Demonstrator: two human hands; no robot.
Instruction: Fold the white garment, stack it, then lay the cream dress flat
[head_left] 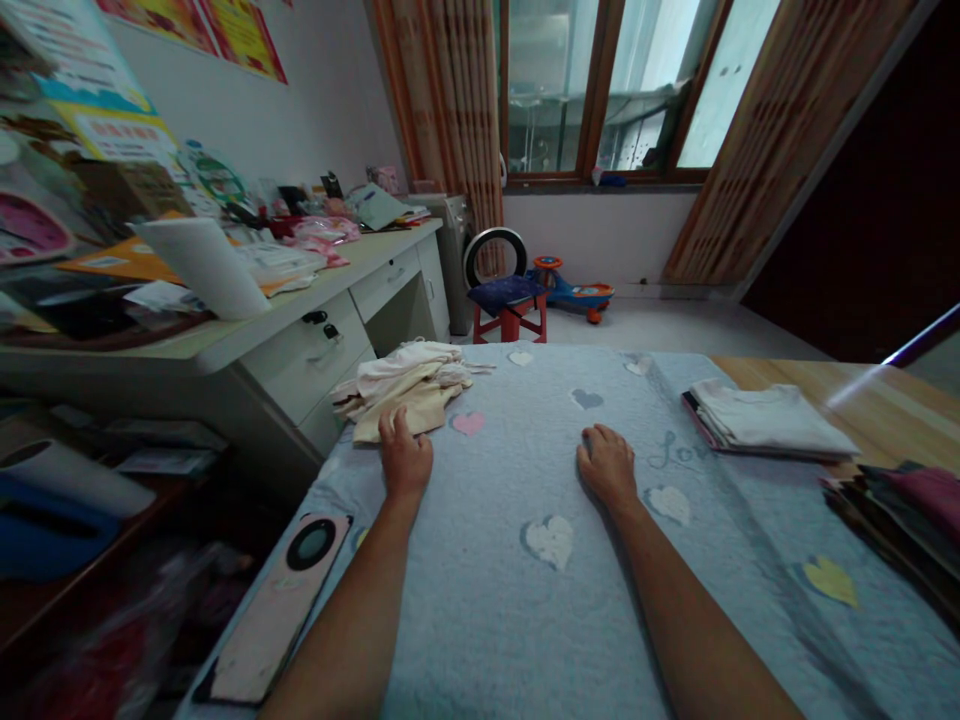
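My left hand reaches to the near edge of a loose pile of beige and cream clothes. Its fingers are apart and the fingertips rest on the beige cloth, without a visible grip. Palm down on the pale blue quilted cover, my right hand holds nothing that I can see. Its fingers are slightly bent and the tips are partly hidden. Printed hearts lie around it, with a white heart between my forearms.
A phone-like pink slab with a round dark camera patch lies at the left edge. To the right are a folded white garment stack and a darker clothes stack. A cluttered desk stands left; a red stool stands beyond the cover.
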